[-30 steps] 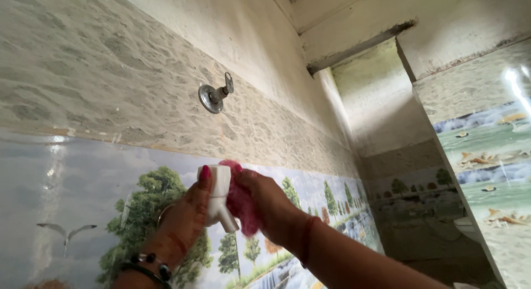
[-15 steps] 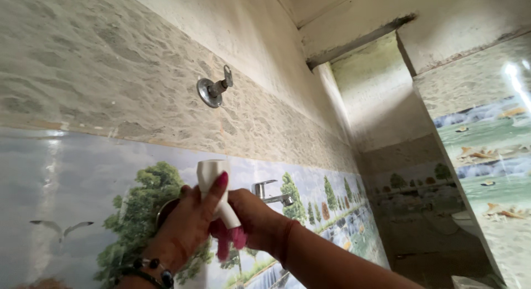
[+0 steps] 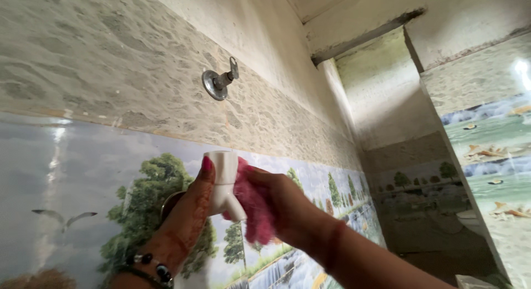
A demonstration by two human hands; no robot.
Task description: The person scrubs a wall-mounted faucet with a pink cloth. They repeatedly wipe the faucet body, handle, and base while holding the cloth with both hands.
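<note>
While mounted on the scenic tiled wall (image 3: 77, 173), white plastic tap (image 3: 224, 184) mid-scrub: steadied by left hand (image 3: 185, 217), fingers curled around it; right hand (image 3: 285, 209) closed on pink scrubber (image 3: 254, 206), pressed against spout. Next, probably wiping spout's underside.

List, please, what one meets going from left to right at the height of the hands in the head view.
Bird picture on the tile → left hand → white plastic tap → pink scrubber → right hand.
</note>
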